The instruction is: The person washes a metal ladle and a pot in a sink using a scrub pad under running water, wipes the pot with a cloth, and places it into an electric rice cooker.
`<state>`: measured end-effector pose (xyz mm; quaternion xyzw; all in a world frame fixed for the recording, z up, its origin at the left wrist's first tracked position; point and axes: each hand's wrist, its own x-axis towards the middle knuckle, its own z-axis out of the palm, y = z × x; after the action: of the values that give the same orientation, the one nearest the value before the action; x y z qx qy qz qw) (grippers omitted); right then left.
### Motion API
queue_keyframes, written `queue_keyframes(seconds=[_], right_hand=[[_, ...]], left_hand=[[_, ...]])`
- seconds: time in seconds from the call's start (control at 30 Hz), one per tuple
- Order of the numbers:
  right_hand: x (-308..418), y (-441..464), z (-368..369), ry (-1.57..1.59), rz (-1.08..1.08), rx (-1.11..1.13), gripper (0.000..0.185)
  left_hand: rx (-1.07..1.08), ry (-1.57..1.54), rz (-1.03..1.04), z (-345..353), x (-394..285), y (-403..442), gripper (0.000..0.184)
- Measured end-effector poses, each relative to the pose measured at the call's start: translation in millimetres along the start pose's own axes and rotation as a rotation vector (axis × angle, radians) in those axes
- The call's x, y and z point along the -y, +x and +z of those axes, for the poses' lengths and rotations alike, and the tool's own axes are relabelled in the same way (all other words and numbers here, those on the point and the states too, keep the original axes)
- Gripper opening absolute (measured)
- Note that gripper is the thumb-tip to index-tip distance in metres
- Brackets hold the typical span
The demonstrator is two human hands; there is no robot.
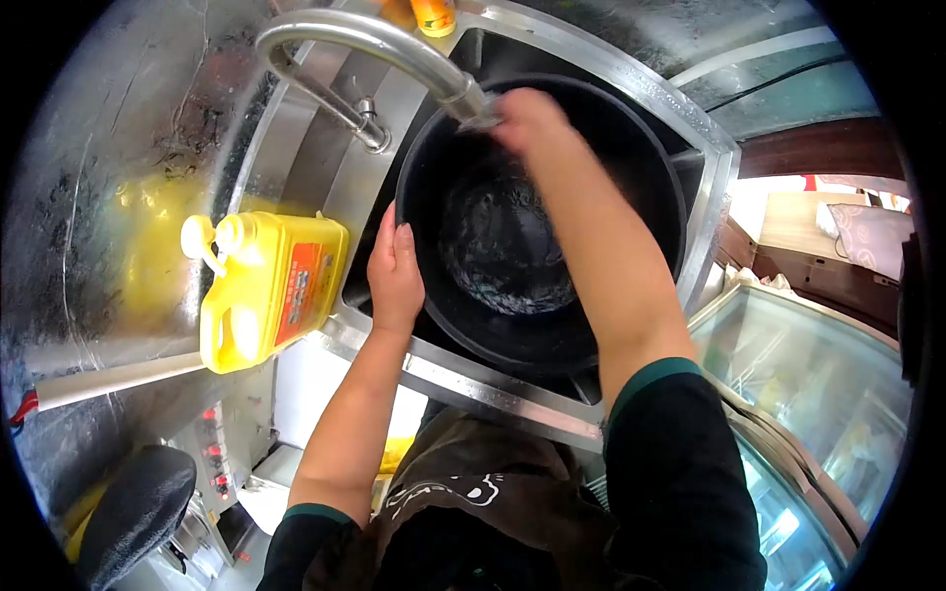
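A large round black tub [631, 295] sits in the steel sink [434, 369], with some water in its bottom. The curved metal faucet [379, 39] reaches over its upper left rim. My left hand [396, 276] lies against the outside of the tub's left wall, fingers stretched upward and thumb near the rim. At the faucet's spout is my right hand [527, 120], blurred by motion, over the tub's upper part. Its fingers are smeared, so what they hold, if anything, cannot be made out.
To the left of the sink stands a yellow jug [246, 291] with a red label. An orange container [432, 15] is behind the sink. A glass-topped case [798, 364] is at the right. A black rounded object [138, 512] shows at the lower left.
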<state>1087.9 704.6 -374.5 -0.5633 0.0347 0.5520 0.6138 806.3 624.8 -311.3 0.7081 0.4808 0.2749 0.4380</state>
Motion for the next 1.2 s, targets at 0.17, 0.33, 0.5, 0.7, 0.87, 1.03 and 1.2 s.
queue_keyframes(seconds=[0.17, 0.33, 0.5, 0.7, 0.87, 1.03, 1.2], right_hand=[[40, 16, -140, -1.602, 0.257, 0.053, 0.037], [-127, -37, -181, -2.348, 0.197, -0.135, 0.032], [-144, 42, -175, -2.279, 0.169, 0.379, 0.026], [-23, -32, -28, -0.095, -0.026, 0.183, 0.038], [-42, -106, 66, -0.471, -0.078, 0.238, 0.052], [-116, -216, 16, -1.293, -0.075, 0.455, 0.069], [-87, -210, -128, -2.115, 0.544, 0.735, 0.043]], left_hand=[[0.019, -0.086, -0.049, -1, 0, -5, 0.045], [0.063, -0.236, 0.050, 2, 12, -4, 0.048], [0.089, -0.316, -0.042, 4, 14, -2, 0.051], [0.151, -0.707, -0.251, 2, 5, 1, 0.066], [0.246, -1.083, -0.429, -2, 5, 4, 0.086], [0.480, -1.705, -0.380, -7, 26, 7, 0.079], [0.292, -0.978, -0.402, -7, 4, 2, 0.062]])
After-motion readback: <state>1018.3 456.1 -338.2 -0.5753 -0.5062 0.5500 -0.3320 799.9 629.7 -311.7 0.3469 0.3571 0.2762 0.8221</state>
